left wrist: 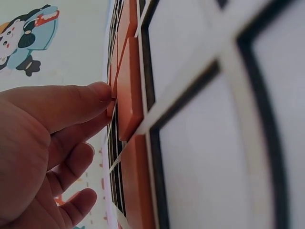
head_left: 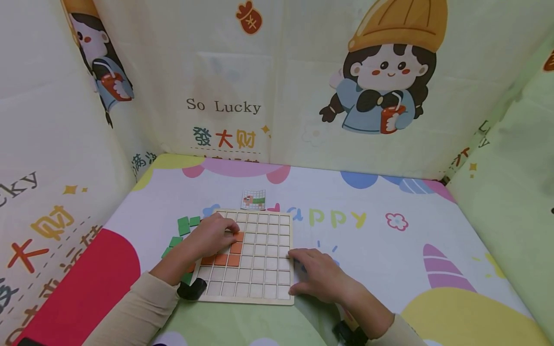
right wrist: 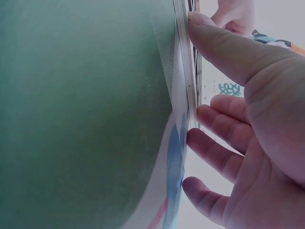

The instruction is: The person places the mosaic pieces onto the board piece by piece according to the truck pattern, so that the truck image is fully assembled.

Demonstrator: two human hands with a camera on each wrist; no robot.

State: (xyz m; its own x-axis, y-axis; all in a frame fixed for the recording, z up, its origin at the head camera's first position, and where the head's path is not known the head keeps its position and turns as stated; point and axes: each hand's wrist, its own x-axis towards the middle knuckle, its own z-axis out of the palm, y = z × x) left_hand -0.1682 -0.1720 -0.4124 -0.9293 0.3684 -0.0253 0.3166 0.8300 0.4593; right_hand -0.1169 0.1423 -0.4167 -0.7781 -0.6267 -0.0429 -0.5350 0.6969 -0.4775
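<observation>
A pale wooden grid board (head_left: 292, 230) lies on the table, with orange square tiles (head_left: 234, 260) set in some cells. My left hand (head_left: 214, 234) reaches over its left part. In the left wrist view, the thumb and index finger of that hand pinch a small orange tile (left wrist: 110, 108), mostly hidden by the fingertips; other orange tiles (left wrist: 129, 90) sit close by. At the board's right side, my right hand (head_left: 320, 275) rests with thumb and fingers spread, touching the edge (right wrist: 191, 86). Its fingers are fairly straight in the right wrist view.
Several green tiles (head_left: 183, 226) lie left of the board, partly behind my left forearm. A small pattern card (head_left: 253, 199) with a coloured grid is behind the board. The printed tablecloth (head_left: 363, 250) meets patterned cloth walls (head_left: 294, 96) at the back and sides.
</observation>
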